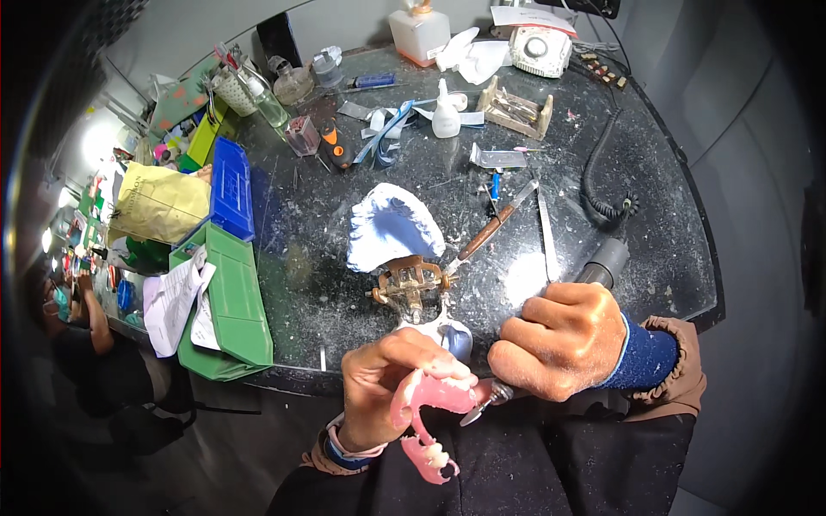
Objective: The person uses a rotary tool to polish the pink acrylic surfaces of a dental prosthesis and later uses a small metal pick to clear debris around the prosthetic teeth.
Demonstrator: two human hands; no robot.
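Grinding looks midway: left hand [383,383] pinches the pink acrylic partial denture [428,420] while right hand [559,340] grips the rotary handpiece [594,268], its disc touching the rim.

Dark speckled worktable [654,249], dusty with white powder; on it a blue-white plaster cast [391,228], brass articulator [409,284], wooden-handled knife [486,234], green trays [232,301], white squeeze bottle [445,113].

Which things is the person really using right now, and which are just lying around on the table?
In use:
left hand holding the pink denture
right hand holding the grinding tool

Lying about:
blue plaster mould
metal jaw frame
knife
white squeeze bottle
green tray
blue box
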